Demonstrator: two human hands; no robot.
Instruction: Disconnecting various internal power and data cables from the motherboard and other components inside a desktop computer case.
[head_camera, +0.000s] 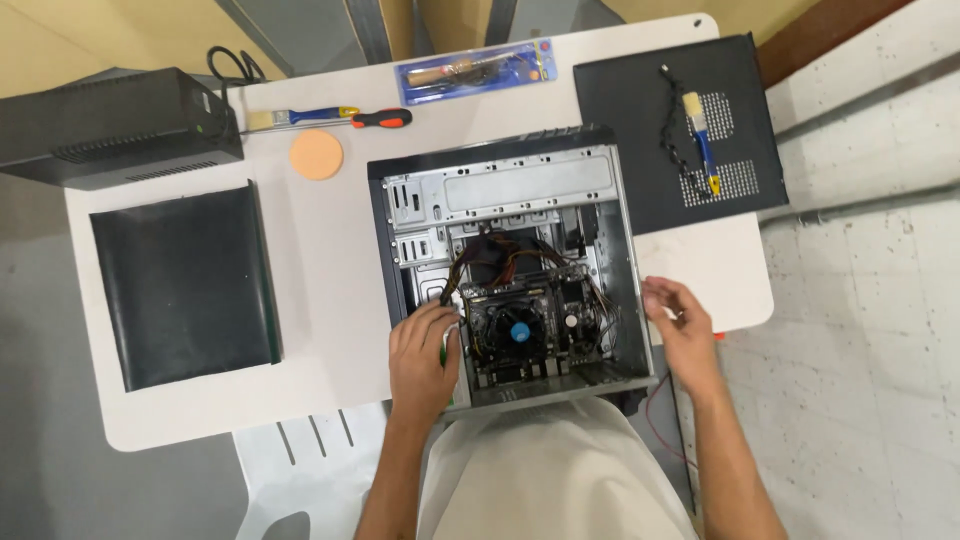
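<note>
Your left hand (422, 358) lies flat on the near left edge of the open case (515, 265), fingers together and curled over the rim beside the motherboard (520, 325); its grip closes on nothing that shows, it only presses the case wall; your right hand (682, 330) sits at the case's right wall, fingers loosely bent and part open, touching the outer side, holding nothing. Between your two hands lies the board with its round blue-centred fan (520, 332); just beyond the fan a bundle of cables (500, 258) runs up toward the drive bays. The case rests on the white table (330, 260), its open side up. Well to the left of your left hand lies a flat black panel (185, 285); beyond that a black box (115, 125). Up past your left hand sit an orange disc (316, 155), a brush (300, 117) and an orange-handled screwdriver (380, 119); further up, a packaged tool (475, 68). Beyond your right hand lies a second black panel (640, 190) with a small brush (700, 140) on it.
</note>
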